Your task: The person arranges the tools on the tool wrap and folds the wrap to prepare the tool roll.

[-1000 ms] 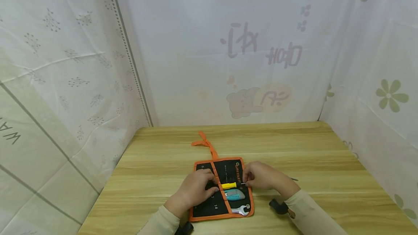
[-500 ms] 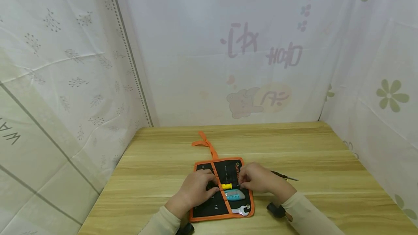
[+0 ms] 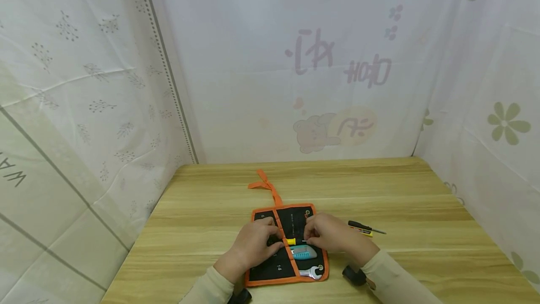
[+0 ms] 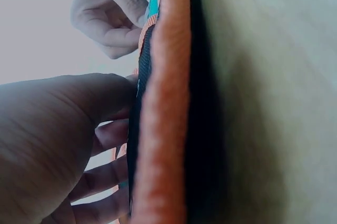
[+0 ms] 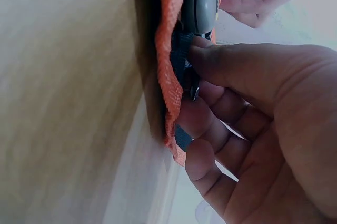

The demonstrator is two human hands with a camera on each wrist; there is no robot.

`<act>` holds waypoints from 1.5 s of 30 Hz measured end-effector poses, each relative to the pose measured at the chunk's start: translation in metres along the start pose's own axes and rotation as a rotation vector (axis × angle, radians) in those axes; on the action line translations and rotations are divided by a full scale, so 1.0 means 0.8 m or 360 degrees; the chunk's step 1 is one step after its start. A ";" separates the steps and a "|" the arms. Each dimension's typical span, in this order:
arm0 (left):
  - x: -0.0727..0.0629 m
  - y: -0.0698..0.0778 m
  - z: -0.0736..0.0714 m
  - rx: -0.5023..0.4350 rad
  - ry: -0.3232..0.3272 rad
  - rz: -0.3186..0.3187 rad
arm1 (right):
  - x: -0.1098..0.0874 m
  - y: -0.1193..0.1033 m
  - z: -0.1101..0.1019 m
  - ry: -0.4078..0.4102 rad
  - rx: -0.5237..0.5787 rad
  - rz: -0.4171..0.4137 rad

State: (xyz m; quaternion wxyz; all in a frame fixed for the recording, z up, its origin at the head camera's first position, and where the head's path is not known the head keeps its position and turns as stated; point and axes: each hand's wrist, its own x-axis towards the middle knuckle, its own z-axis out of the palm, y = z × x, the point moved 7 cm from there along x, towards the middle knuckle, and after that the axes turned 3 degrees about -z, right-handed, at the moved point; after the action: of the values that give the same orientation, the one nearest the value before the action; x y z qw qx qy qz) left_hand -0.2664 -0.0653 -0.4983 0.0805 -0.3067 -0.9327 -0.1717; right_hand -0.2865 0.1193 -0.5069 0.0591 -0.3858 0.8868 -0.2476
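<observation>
A black tool pouch (image 3: 263,273) with orange trim lies unrolled on the table. My left hand (image 3: 253,245) is over its left half, thumb and fingertips gripping the fabric at the orange pocket band. With its thumb and fingertips, my right hand (image 3: 326,233) pinches the thin metal shaft of a screwdriver (image 3: 290,241). The screwdriver's yellow handle is partly inside a pocket, pointing left. Just below sits a teal and grey utility knife (image 3: 303,252), tucked under the band. The silver head of an open-end wrench (image 3: 312,272) sticks out of the lowest pocket.
To the right of my right hand, a black-handled screwdriver (image 3: 366,227) lies beside a small yellow item (image 3: 363,232). Orange ties (image 3: 266,184) stretch from the pouch toward the back. Printed curtains (image 3: 236,83) enclose the wooden table (image 3: 202,191).
My right hand has moved left with the screwdriver, and less of the yellow handle shows outside the pocket. The black-handled screwdriver has come into view behind it. My left hand stays put.
</observation>
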 end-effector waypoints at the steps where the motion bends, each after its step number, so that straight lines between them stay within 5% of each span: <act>1: 0.000 0.000 0.000 0.0007 0.0004 0.0006 | 0.000 0.000 0.001 0.0000 0.0001 0.0002; 17: -0.001 0.004 -0.001 0.0059 0.0045 0.0064 | 0.005 -0.011 0.008 -0.0011 0.0024 -0.0021; 36: -0.001 -0.006 0.002 -0.0015 -0.0029 0.0014 | -0.009 0.015 0.002 -0.0129 0.0274 0.0155; 45: -0.001 -0.009 0.001 -0.0072 -0.0063 -0.0027 | -0.009 0.015 0.000 -0.0110 0.0298 0.0117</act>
State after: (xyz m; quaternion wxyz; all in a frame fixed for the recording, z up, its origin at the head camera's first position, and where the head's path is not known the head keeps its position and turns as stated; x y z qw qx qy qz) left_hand -0.2702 -0.0711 -0.5015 0.0537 -0.3040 -0.9325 -0.1873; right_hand -0.2892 0.1317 -0.5133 0.1344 -0.3541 0.8708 -0.3136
